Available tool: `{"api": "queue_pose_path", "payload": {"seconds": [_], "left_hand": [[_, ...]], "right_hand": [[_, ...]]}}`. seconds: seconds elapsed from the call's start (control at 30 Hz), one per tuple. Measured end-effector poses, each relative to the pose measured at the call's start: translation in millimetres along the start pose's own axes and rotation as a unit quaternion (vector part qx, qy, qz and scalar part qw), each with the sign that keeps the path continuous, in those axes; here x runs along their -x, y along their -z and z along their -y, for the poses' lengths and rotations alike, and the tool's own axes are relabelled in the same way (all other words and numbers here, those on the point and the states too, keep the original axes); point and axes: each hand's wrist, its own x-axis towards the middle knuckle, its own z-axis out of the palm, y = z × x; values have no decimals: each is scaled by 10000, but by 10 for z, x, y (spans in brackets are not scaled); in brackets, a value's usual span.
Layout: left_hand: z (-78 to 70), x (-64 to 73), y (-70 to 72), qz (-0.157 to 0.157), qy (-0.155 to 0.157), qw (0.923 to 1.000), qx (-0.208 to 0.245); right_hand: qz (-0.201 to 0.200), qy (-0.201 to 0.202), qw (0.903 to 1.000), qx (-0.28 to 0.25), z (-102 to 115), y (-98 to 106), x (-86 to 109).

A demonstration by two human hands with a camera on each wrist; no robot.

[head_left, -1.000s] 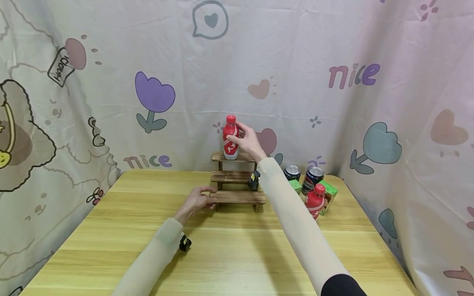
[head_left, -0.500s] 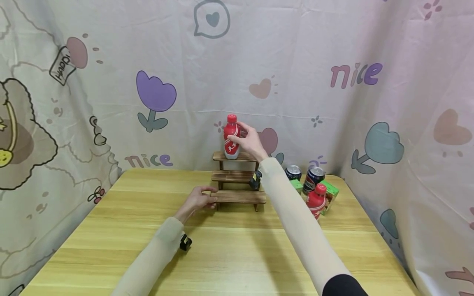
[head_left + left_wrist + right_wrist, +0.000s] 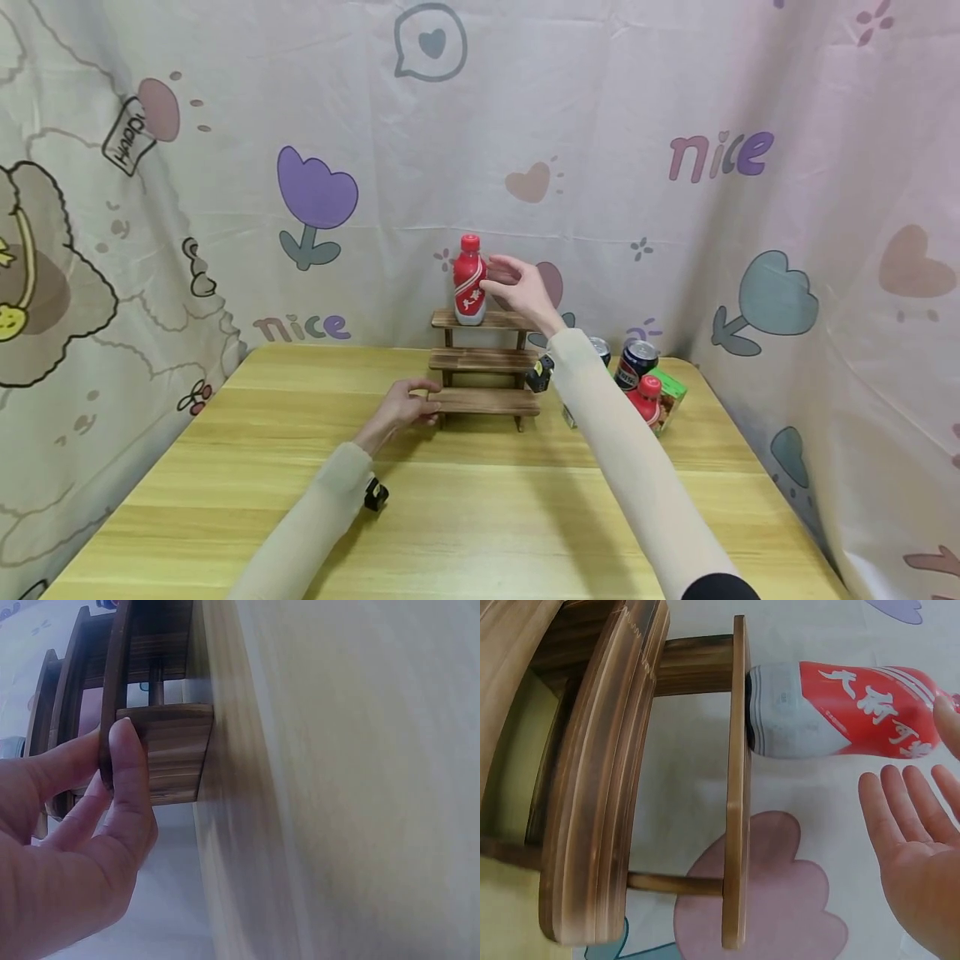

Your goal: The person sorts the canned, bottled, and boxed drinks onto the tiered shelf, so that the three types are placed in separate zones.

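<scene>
A red and white plastic drink bottle [image 3: 469, 283] with a red cap stands upright on the left part of the top tier of a three-tier wooden shelf [image 3: 483, 360]. Beside the bottle, on its right, is my right hand [image 3: 525, 292], fingers extended and spread. In the right wrist view the fingers [image 3: 911, 802] lie clear of the bottle [image 3: 855, 709], though the thumb overlaps it near the neck; whether it touches is unclear. My left hand [image 3: 401, 404] pinches the left end of the lowest tier between thumb and fingers, as the left wrist view confirms.
Right of the shelf stand dark drink cans [image 3: 636, 362], a green carton [image 3: 670, 392] and another red bottle [image 3: 647, 400], partly hidden by my right sleeve. A printed curtain [image 3: 420, 167] hangs behind the wooden table [image 3: 450, 517].
My right hand has let go of the bottle and drawn back to the right. The bottle stays on the top tier. The left hand keeps its hold on the shelf.
</scene>
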Motion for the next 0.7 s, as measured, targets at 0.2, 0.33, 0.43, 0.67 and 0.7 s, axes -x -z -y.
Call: {"api": "queue_pose_path", "payload": {"seconds": [0.2,0.33,0.43,0.67,0.7], "left_hand": [[32,-22,-9,-88,51,9999,35],[40,-26,-12,-85,64,9999,-5],[42,-34,-7,-65,43,10000,-40],[42,-36,14,61,39,10000,-5],[43,-35,17,62,41,10000,5]], "right_hand": [[27,-145,9999,-43,-22,93,110],[293,-510,9970,-503,-53,127,193],[449,-665,9950,-593,-69,157,264],[793,-790,9931,-349,-98,244,442],[859,-789,9927,-309,-104,256,462]]}}
